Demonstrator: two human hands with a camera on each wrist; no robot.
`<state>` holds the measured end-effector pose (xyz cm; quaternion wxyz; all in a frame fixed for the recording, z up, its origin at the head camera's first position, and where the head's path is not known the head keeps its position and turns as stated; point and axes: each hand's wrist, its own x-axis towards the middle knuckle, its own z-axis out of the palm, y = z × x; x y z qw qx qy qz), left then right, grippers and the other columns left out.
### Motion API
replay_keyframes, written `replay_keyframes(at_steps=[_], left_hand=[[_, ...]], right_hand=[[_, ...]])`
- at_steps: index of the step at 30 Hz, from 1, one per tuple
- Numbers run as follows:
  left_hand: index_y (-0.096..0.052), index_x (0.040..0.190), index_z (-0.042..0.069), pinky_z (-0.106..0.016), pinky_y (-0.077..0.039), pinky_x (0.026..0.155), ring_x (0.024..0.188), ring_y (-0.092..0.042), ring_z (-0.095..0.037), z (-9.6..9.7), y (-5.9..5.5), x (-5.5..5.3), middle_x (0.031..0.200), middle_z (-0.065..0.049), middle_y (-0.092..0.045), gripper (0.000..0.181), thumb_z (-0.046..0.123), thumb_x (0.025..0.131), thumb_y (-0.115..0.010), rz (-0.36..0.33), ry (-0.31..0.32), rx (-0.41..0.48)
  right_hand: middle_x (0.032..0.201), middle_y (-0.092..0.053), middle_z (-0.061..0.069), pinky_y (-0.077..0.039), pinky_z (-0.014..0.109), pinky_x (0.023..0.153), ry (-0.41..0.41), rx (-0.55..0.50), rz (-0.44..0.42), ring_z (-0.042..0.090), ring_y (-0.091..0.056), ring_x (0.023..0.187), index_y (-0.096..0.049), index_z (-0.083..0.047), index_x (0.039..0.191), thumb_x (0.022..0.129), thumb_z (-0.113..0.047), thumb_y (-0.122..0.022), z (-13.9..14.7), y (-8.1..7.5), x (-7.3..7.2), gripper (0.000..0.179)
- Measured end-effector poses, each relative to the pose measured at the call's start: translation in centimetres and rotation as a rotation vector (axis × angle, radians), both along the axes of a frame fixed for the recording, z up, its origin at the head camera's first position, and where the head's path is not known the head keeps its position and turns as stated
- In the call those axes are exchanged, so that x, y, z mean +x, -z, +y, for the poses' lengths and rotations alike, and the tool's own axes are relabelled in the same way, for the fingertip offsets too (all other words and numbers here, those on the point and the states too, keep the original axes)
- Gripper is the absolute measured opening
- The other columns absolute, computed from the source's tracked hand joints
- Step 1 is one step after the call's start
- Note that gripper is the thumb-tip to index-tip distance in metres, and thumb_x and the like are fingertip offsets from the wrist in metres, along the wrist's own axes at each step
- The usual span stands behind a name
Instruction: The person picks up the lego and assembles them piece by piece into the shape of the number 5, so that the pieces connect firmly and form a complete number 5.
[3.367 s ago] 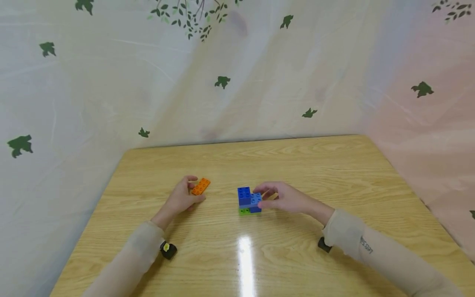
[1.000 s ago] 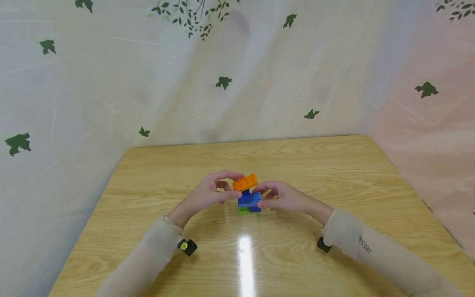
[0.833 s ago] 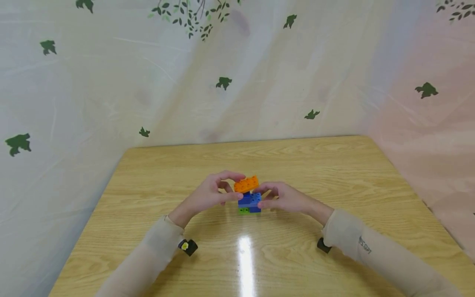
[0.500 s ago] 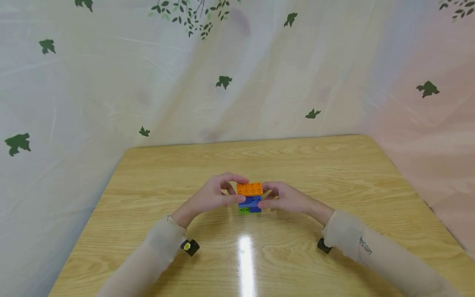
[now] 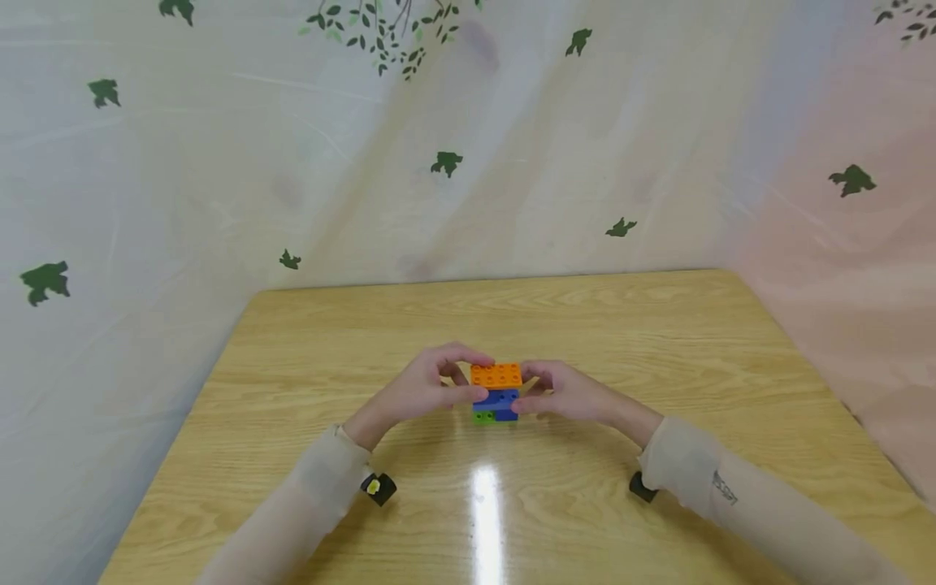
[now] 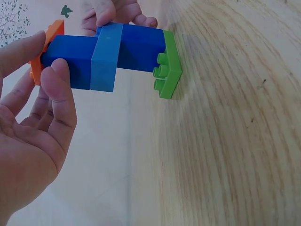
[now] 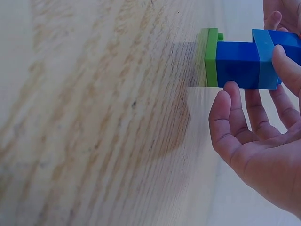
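Note:
A stack of toy building bricks stands on the table between my hands. At its base is a flat green brick [image 6: 173, 66], with a dark blue brick [image 6: 141, 47] set over part of it. Above come a lighter blue brick [image 6: 106, 59] and a second dark blue brick [image 6: 77, 61]. Level across the top lies a flat orange brick [image 5: 497, 375]. My left hand [image 5: 424, 386] pinches the orange brick between thumb and index finger, the other fingers curled beside the stack. From the right, my right hand [image 5: 570, 394] holds the stack at the lighter blue brick, thumb in front.
The wooden table [image 5: 329, 325] extends around the stack, with a bright reflection in front of it. A cloth backdrop [image 5: 351, 203] with leaf and bird shapes hangs behind. Small black devices sit under both wrists, including the left one [image 5: 379, 489].
My left hand has taken the orange brick from the table at left and carried it right. First tilted over the stack, it now lies level on top. My right hand has stayed at the stack.

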<state>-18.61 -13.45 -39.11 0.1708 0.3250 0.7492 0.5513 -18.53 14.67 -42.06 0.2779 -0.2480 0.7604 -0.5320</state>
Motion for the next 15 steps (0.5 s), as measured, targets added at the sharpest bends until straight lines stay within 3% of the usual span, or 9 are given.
replay_keyframes(at_steps=[4,11,15], left_hand=[[-0.067,0.130,0.013,-0.032,-0.056,0.061,0.082,-0.064,-0.025,0.14,0.11,0.09,0.126,-0.001,-0.063,0.037,0.015,0.094,-0.075,-0.008,-0.003,-0.002],[-0.067,0.131,0.015,-0.041,-0.057,0.061,0.085,-0.063,-0.026,0.12,0.45,-0.04,0.126,0.001,-0.063,0.037,0.017,0.095,-0.074,-0.020,-0.009,-0.016],[-0.067,0.131,0.015,-0.039,-0.057,0.070,0.094,-0.061,-0.027,0.19,0.92,-0.29,0.125,0.001,-0.065,0.036,0.016,0.095,-0.074,-0.046,-0.009,0.009]], right_hand=[[0.116,-0.069,0.011,-0.058,0.040,0.070,-0.002,-0.001,0.005,0.035,-0.067,0.098,-0.061,-0.008,0.132,0.097,-0.020,-0.072,0.13,0.09,-0.04,0.038],[0.112,-0.070,0.013,-0.058,0.039,0.070,0.013,0.004,0.005,0.039,-0.066,0.096,-0.062,-0.007,0.126,0.096,-0.020,-0.073,0.02,0.06,0.00,0.035],[0.110,-0.071,0.012,-0.058,0.039,0.069,0.029,0.013,0.006,0.036,-0.066,0.095,-0.063,-0.006,0.124,0.095,-0.019,-0.074,-0.04,0.08,0.05,0.034]])
